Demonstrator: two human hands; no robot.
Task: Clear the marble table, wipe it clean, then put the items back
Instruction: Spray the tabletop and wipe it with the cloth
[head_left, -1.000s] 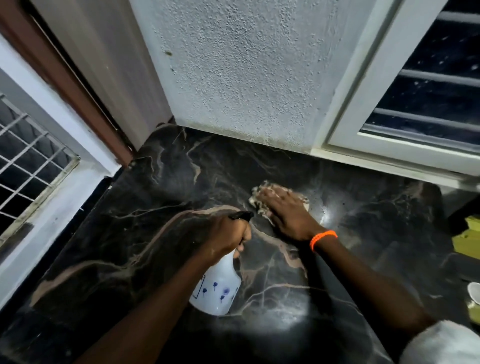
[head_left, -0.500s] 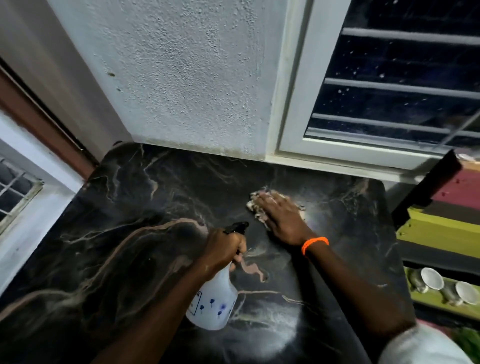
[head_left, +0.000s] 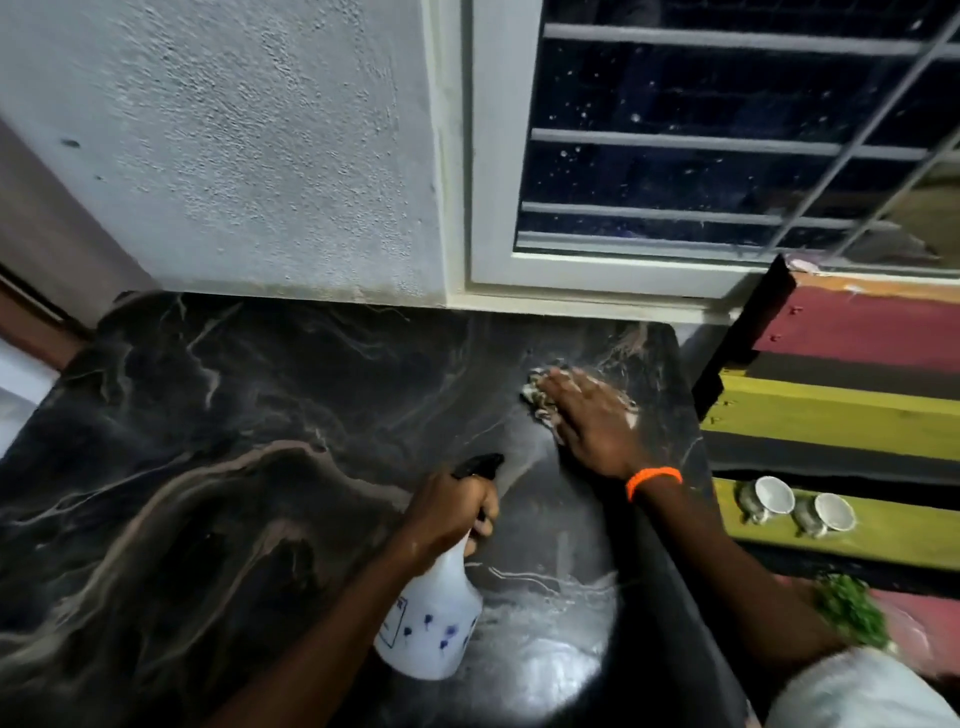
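The black marble table (head_left: 249, 467) with pale veins fills the lower left of the head view. My right hand (head_left: 592, 415), with an orange band on the wrist, lies flat on a pale crumpled cloth (head_left: 540, 397) near the table's far right corner. My left hand (head_left: 452, 506) grips the neck of a white spray bottle (head_left: 431, 629) with blue marks and a black nozzle, held above the table's middle. Most of the cloth is hidden under my palm.
A textured white wall (head_left: 234, 156) and a barred window (head_left: 727, 140) back the table. To the right stands a striped red, yellow and black bench (head_left: 841, 415) with two white cups (head_left: 797, 506) on their sides and a green plant (head_left: 849, 608).
My right hand has slid the cloth to the right, toward the table's far right corner. The view has swung right, and the bench and cups have come into sight. The left hand keeps the bottle.
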